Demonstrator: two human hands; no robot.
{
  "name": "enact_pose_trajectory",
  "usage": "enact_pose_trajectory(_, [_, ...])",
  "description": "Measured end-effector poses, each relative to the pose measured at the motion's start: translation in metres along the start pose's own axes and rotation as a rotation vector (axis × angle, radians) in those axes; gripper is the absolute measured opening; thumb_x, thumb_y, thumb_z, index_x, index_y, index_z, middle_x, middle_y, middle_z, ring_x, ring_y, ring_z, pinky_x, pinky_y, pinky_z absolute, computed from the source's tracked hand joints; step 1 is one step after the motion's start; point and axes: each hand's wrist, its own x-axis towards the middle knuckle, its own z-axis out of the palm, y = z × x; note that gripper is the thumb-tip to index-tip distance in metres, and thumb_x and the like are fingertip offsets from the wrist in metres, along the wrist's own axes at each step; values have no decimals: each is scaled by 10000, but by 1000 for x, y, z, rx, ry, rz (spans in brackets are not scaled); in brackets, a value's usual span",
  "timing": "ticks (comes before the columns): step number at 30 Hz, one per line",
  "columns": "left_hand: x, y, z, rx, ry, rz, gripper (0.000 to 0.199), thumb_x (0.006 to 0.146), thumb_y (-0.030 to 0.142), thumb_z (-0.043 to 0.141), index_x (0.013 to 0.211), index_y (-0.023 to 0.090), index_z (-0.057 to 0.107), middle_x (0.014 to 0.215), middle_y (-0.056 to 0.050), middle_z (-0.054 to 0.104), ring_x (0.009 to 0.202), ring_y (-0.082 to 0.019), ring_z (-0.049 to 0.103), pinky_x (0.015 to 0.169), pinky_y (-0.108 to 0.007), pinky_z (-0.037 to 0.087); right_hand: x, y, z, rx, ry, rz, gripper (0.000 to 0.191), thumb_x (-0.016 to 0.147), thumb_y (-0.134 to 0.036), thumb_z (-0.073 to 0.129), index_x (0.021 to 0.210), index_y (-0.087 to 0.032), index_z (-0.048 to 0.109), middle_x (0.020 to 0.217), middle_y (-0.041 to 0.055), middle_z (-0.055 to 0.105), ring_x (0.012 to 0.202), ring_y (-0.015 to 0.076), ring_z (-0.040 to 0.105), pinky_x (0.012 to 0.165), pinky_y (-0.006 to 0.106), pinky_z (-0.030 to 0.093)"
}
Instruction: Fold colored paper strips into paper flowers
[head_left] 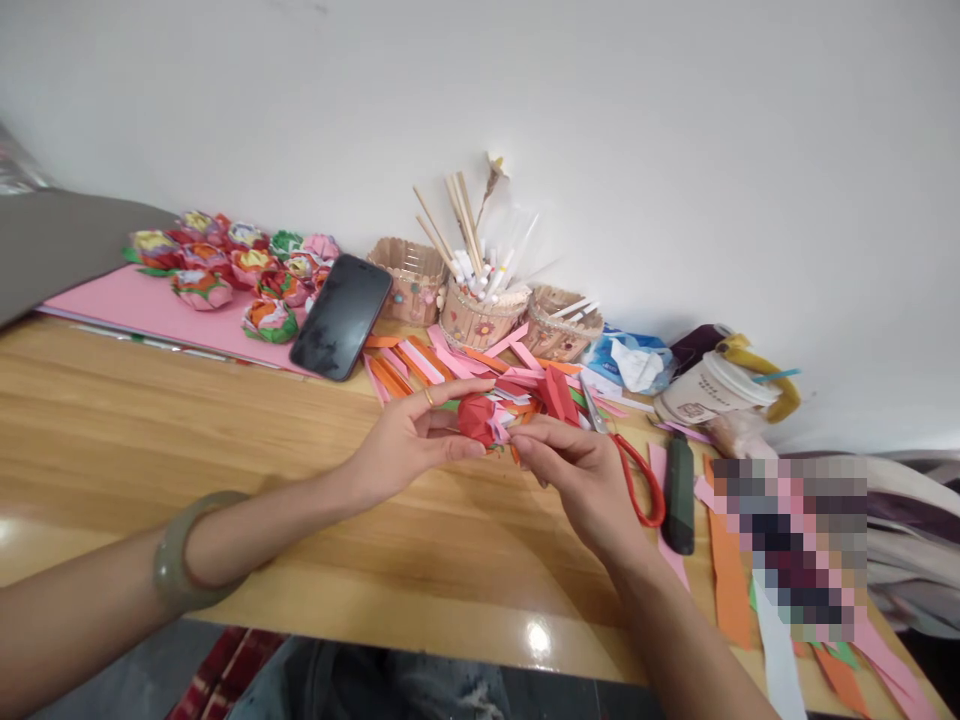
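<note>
A small red paper flower (pixel 476 420) with pointed pink tips sits between the person's two hands, in front of the heaped paper strips (pixel 450 362) near the middle of the table (pixel 420 560). The left hand (pixel 397 440) grasps its red side between thumb and fingers, and the right hand (pixel 581 470) pinches at the pink tips with its fingertips. Beyond the strips, three wooden-slat baskets stand in a row by the wall. The middle basket (pixel 480 318) is crammed: white-barrelled markers, tall pale wooden sticks and a single white bloom poking up over the rest. The right basket (pixel 564 335) has a few white sticks leaning in it; what's inside the left basket (pixel 409 297) I can't make out from here. Farther right, a blue tissue pack (pixel 611 350) has a crumpled white tissue at its opening, and a lidded white cup (pixel 709 388) leans over beside it, a blue straw (pixel 778 376) at its lid. Nearer the right hand lie red-handled scissors (pixel 651 490). Over on the left, a black phone (pixel 341 318) lies beside many-coloured paper flowers (pixel 255 265) grouped on a pink sheet (pixel 150 305).
</note>
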Motion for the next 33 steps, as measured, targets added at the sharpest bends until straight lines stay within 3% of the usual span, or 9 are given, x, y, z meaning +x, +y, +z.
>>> enact_pose_trajectory(6, [0,2,2,-38,13,-59,558,619,190,768,1145,241,590,950,-11,673,818,-132,615,775,-281,500,1,-1,2,34,3,-14,39,704,-253,695,701,-244,732,655,-10,657,583,115,550,539,235,438])
enact_pose_trajectory(16, [1,0,4,-80,-17,-79,539,574,165,788,1080,218,611,812,11,666,731,-120,602,722,-274,491,2,-2,3,49,-44,-31,88,667,-236,740,609,-207,680,583,-22,604,549,100,510,532,225,412])
enact_pose_trajectory(24, [2,4,5,-123,31,-139,561,549,157,793,1072,204,597,951,-21,666,842,-158,615,756,-308,495,1,-3,0,-71,-75,-82,132,782,-293,635,704,-189,661,660,-3,602,608,112,506,559,233,393])
enact_pose_trajectory(33, [1,-2,2,-3,-31,-39,499,570,156,786,1031,201,602,846,-11,654,771,-142,601,725,-284,484,0,-4,3,-11,-63,10,94,726,-230,660,652,-176,638,621,-16,601,568,96,508,531,218,388])
